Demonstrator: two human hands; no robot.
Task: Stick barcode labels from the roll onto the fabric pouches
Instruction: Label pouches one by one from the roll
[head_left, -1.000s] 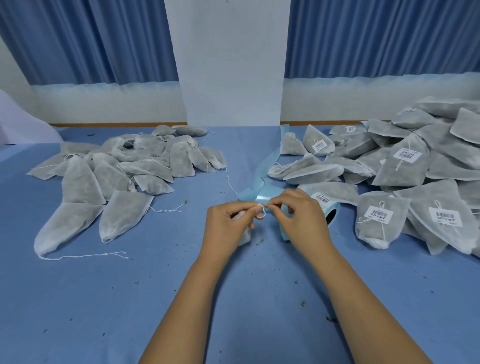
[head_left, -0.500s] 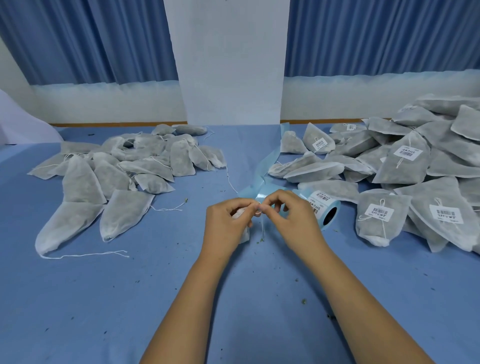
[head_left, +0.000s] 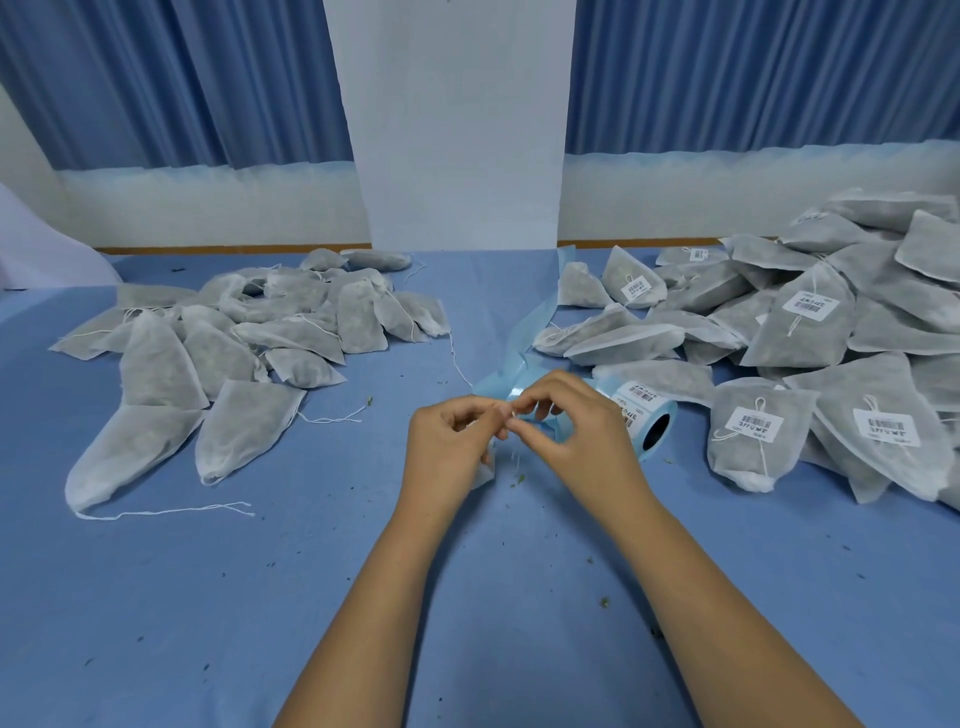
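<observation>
Low over the tabletop (head_left: 260, 597), the left hand (head_left: 452, 441) grips a pouch (head_left: 483, 474), of which only a white corner shows. The right hand (head_left: 576, 441) fingers (head_left: 519, 427) pinch what looks like its drawstring (head_left: 514, 460). This seems to be pouch preparation; the next move calls for peeling a label from the label roll (head_left: 641, 415) just behind. Farther off lie the unlabelled pile (head_left: 234, 353) on the left and the labelled pile (head_left: 810, 332) on the right.

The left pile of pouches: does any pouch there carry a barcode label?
No, the left pile shows only bare fabric and strings; barcode labels appear only on the right pile.
</observation>
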